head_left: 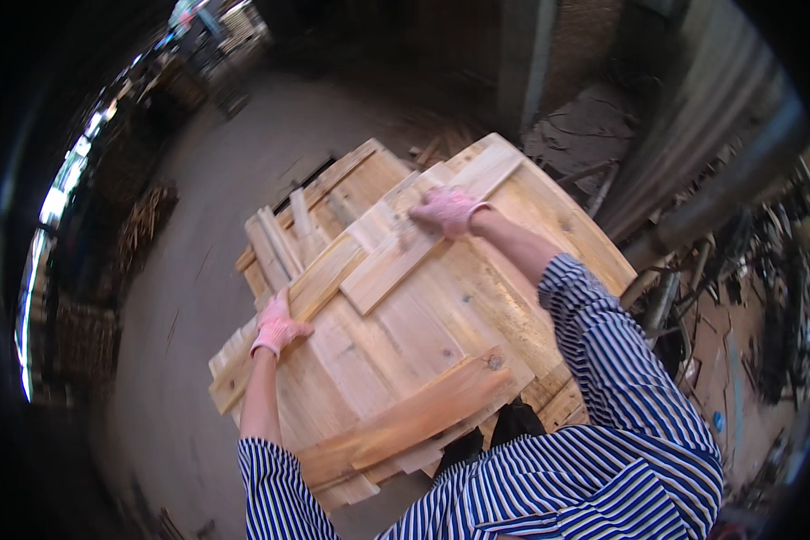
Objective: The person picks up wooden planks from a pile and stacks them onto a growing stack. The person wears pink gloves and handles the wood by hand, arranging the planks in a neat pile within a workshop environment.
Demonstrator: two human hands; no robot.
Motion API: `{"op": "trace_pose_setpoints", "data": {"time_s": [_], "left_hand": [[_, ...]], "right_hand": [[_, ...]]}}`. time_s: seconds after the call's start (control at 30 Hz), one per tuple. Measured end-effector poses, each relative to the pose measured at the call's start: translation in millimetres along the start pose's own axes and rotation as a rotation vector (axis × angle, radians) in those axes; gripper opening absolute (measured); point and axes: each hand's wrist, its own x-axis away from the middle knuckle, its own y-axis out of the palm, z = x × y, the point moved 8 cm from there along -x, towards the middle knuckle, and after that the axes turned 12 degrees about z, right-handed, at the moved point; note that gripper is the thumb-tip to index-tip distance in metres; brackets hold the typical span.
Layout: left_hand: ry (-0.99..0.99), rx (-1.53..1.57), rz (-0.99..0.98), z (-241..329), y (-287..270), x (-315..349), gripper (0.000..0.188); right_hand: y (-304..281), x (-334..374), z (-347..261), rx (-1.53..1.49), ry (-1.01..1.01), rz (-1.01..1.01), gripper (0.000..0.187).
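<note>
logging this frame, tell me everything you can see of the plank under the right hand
The plank is pale, bare wood, flat and fairly wide, with straight sawn edges. It lies diagonally on top of the stack of boards, running from lower left up to the far right corner. The right hand, in a pink glove, presses on its upper part. The left hand rests on a different board at the stack's left edge.

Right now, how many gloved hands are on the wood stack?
2. The left hand grips a long plank at the stack's left edge; the right hand presses a shorter board near the far top.
</note>
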Motion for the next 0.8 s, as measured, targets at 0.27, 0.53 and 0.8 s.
{"op": "trace_pose_setpoints", "data": {"time_s": [0.27, 0.53, 0.8], "left_hand": [[-0.039, -0.106, -0.007, -15, -15, 9, 0.112], [-0.156, -0.215, 0.204, 44, -16, 66, 0.107], [-0.178, 0.258, 0.592, 156, 1, 299, 0.101]], "right_hand": [[-18, 6, 13, -0.021, -0.002, -0.017, 0.074], [8, 9, 20, 0.039, -0.005, -0.111, 0.109], [7, 145, -223, -0.407, -0.459, 0.039, 0.092]]}}
